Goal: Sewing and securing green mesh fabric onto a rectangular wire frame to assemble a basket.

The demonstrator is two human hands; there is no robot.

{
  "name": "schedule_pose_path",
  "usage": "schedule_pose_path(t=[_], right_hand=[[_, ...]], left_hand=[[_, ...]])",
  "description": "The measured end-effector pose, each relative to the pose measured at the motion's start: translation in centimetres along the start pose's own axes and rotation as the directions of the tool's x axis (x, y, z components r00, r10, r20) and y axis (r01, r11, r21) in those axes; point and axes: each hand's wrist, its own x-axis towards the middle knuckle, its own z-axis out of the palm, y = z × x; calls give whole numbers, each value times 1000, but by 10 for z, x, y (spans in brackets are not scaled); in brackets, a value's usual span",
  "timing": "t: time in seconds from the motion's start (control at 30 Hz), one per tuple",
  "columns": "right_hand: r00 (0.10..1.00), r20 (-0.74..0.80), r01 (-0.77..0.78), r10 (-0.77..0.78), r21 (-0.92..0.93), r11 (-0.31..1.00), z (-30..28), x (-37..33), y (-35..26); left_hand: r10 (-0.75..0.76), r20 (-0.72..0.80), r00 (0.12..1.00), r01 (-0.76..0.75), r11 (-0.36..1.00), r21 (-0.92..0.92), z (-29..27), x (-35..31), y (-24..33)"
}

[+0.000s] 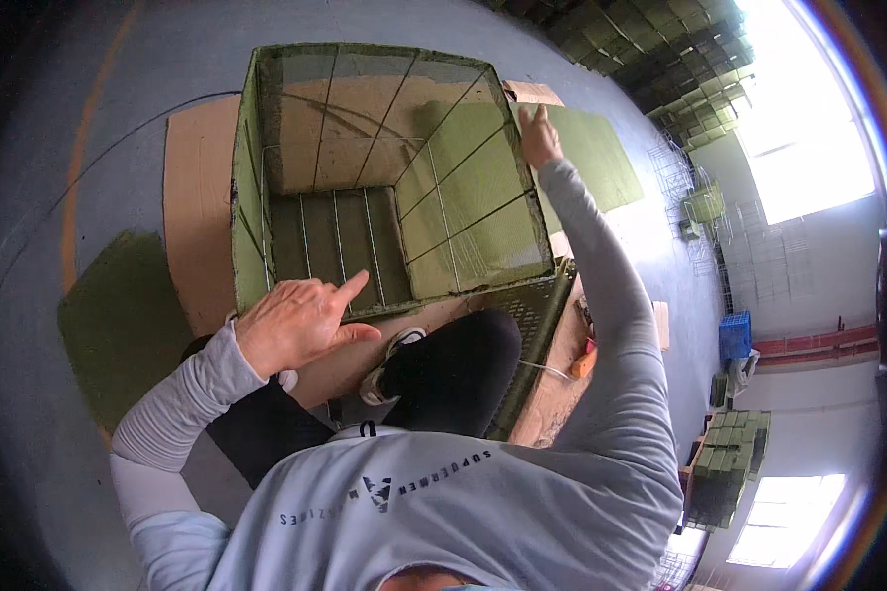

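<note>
A green open-topped box [251, 187] of wire-framed mesh panels stands on brown cardboard [195, 187] in front of me. My left hand [301, 320] rests at the box's near rim, index finger stretched toward the inside and the other fingers loosely curled, holding nothing. My right hand [538, 136] reaches to the far right corner of the box and touches the top edge of its right wall; whether it grips the edge I cannot tell. My bent knee in black trousers [458, 369] and a white shoe [382, 379] sit just below the box.
Loose green panels lie flat on the floor at left [118, 320] and beyond the box at right [596, 153]. Another panel [537, 340] leans by my knee. Stacks of green panels [724, 468] and wire frames [690, 197] stand at right, near a blue crate [734, 335].
</note>
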Motion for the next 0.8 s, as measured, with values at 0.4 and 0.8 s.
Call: schedule_pose_path(t=[0.4,0.8], right_hand=[[856,-449,-84,-255,-608,789,56,12,-5],[972,208,145,-112,-155,977,-15,-138,17]], left_hand=[[-20,-48,999,27,986,162,6,8,11],[64,-229,971,-2,965,262,9,0,7]])
